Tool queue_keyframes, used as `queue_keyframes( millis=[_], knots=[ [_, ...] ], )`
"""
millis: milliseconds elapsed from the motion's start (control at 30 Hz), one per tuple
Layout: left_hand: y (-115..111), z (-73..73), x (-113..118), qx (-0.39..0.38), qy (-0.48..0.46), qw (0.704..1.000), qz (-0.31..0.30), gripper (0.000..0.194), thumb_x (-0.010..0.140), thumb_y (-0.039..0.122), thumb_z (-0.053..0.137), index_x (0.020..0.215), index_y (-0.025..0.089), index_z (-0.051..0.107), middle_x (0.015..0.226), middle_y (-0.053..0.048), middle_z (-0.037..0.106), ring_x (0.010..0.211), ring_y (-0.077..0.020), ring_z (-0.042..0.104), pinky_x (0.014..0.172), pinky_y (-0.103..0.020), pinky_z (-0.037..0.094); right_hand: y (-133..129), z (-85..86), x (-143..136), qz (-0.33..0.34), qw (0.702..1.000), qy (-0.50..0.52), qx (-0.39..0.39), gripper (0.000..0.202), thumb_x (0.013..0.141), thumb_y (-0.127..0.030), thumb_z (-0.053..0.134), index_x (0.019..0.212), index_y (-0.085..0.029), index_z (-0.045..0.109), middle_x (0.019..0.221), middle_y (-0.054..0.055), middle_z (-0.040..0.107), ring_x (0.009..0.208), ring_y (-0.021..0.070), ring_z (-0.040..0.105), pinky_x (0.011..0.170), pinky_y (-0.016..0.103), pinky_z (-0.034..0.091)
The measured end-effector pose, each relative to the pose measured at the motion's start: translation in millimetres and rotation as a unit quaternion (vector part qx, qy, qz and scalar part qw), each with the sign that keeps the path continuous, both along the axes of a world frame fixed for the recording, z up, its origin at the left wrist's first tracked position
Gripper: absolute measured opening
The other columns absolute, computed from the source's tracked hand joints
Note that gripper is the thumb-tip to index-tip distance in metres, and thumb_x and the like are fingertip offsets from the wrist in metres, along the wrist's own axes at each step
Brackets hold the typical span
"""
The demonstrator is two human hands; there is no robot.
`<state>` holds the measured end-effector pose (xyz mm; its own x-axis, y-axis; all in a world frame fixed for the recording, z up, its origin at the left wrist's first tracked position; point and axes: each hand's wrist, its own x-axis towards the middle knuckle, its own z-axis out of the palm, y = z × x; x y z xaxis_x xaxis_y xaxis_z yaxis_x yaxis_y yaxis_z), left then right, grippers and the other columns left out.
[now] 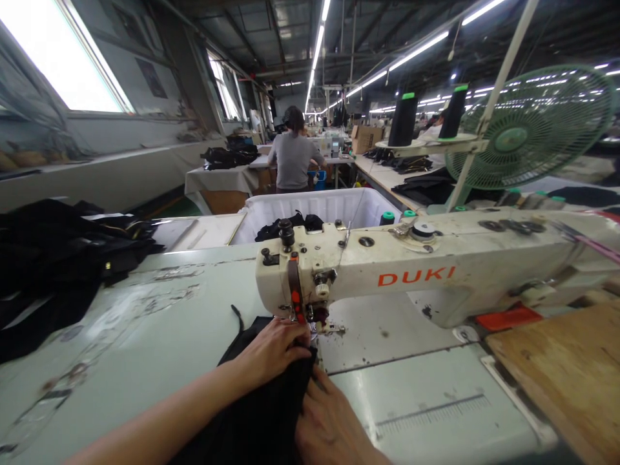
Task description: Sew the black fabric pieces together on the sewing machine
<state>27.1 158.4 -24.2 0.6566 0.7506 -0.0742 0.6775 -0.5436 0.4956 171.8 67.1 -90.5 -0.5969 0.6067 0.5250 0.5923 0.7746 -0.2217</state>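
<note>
A piece of black fabric [261, 407] runs from the front edge of the sewing table up to the needle area of a white sewing machine [353, 271] marked DUKI. On top of the fabric, right beside the presser foot [334, 329], my left hand [274, 349] has its fingers bent together, pinching the cloth near its right edge. Lower down, my right hand [332, 420] is closed on that same edge, with some of its fingertips hidden behind the cloth. The needle itself is hidden by my fingers and the machine head.
A heap of black garments [58, 265] lies at the left. Behind the machine stands a white bin [320, 200] with black cloth inside. Thread cones [403, 121] and a green fan [513, 135] are at the right, above a wooden board [562, 374]. A person [293, 155] sits ahead, facing away.
</note>
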Motion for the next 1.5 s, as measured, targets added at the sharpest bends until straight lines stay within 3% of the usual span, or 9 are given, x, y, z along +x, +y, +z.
queue_keyframes(
  millis=[133, 533, 800, 967, 1100, 1267, 1400, 1500],
  knots=[
    [-1.8, 2.2, 2.0, -0.009, 0.000, 1.000, 0.025, 0.007, 0.089, 0.026, 0.061, 0.090, 0.021, 0.066, 0.090, 0.000, 0.069, 0.086, -0.0182, 0.063, 0.079, -0.026, 0.043, 0.4, 3.3, 0.5, 0.001, 1.000, -0.001, -0.009, 0.027, 0.091, -0.017, 0.053, 0.117, -0.018, 0.061, 0.107, 0.006, 0.070, 0.105, 0.0224, 0.059, 0.101, 0.040, 0.040],
    [-1.0, -7.4, 5.4, -0.009, 0.014, 0.998, 0.052, 0.007, 0.084, 0.027, 0.065, 0.080, 0.022, 0.068, 0.075, 0.003, 0.066, 0.069, -0.0157, 0.059, 0.066, -0.024, 0.040, -2.8, 14.7, 2.7, -0.006, 1.000, 0.024, -0.004, 0.024, 0.089, -0.013, 0.051, 0.108, -0.020, 0.064, 0.103, 0.003, 0.069, 0.103, 0.0206, 0.060, 0.102, 0.037, 0.038],
    [1.1, -9.6, 5.8, 0.024, 0.025, 0.998, 0.062, 0.007, 0.085, 0.027, 0.064, 0.081, 0.022, 0.066, 0.075, 0.003, 0.067, 0.070, -0.0168, 0.062, 0.067, -0.025, 0.043, -0.9, 11.9, 3.0, 0.006, 0.999, -0.016, -0.027, 0.032, 0.085, -0.010, 0.052, 0.115, -0.018, 0.060, 0.106, 0.005, 0.069, 0.104, 0.0230, 0.059, 0.102, 0.041, 0.038],
    [-11.1, -5.0, 5.6, 0.069, 0.034, 0.995, 0.061, 0.007, 0.090, 0.024, 0.060, 0.096, 0.022, 0.061, 0.088, -0.001, 0.067, 0.083, -0.0206, 0.063, 0.076, -0.030, 0.048, -2.9, 13.3, 3.6, -0.007, 1.000, -0.010, -0.009, 0.033, 0.086, -0.011, 0.053, 0.116, -0.020, 0.060, 0.112, 0.004, 0.068, 0.108, 0.0224, 0.058, 0.104, 0.041, 0.037],
    [-23.8, 0.0, 5.7, 0.111, 0.034, 0.993, -0.005, 0.013, 0.097, 0.018, 0.048, 0.101, 0.021, 0.060, 0.108, -0.007, 0.062, 0.097, -0.0224, 0.059, 0.088, -0.034, 0.046, -2.1, 5.2, 0.5, -0.005, 1.000, -0.005, -0.001, 0.029, 0.087, -0.013, 0.053, 0.113, -0.021, 0.061, 0.113, 0.004, 0.067, 0.105, 0.0217, 0.059, 0.104, 0.041, 0.037],
    [-31.3, 7.0, 4.0, 0.114, 0.027, 0.985, -0.123, 0.017, 0.096, 0.014, 0.048, 0.105, 0.020, 0.062, 0.103, -0.005, 0.065, 0.098, -0.0203, 0.058, 0.092, -0.029, 0.046, 0.8, -6.8, 0.8, -0.007, 0.999, -0.018, 0.025, 0.012, 0.089, -0.016, 0.055, 0.095, -0.016, 0.065, 0.085, 0.005, 0.070, 0.088, 0.0223, 0.062, 0.098, 0.041, 0.042],
    [-44.4, 9.1, -4.7, 0.122, 0.043, 0.983, -0.127, 0.034, 0.093, 0.008, 0.047, 0.125, 0.018, 0.055, 0.119, -0.008, 0.064, 0.111, -0.0208, 0.056, 0.099, -0.029, 0.045, -2.5, 12.6, 25.3, 0.047, 0.999, 0.007, 0.023, 0.017, 0.090, -0.011, 0.049, 0.081, -0.016, 0.063, 0.075, 0.003, 0.066, 0.075, 0.0176, 0.062, 0.085, 0.031, 0.050],
    [-58.4, 3.2, -12.4, 0.151, 0.062, 0.980, -0.112, 0.046, 0.088, 0.005, 0.048, 0.132, 0.017, 0.050, 0.135, -0.010, 0.056, 0.124, -0.0230, 0.051, 0.106, -0.033, 0.042, -3.4, 33.6, 49.4, -0.013, 0.996, 0.052, -0.076, 0.018, 0.091, -0.013, 0.046, 0.091, -0.019, 0.063, 0.081, 0.002, 0.065, 0.074, 0.0159, 0.061, 0.071, 0.025, 0.051]
  ],
)
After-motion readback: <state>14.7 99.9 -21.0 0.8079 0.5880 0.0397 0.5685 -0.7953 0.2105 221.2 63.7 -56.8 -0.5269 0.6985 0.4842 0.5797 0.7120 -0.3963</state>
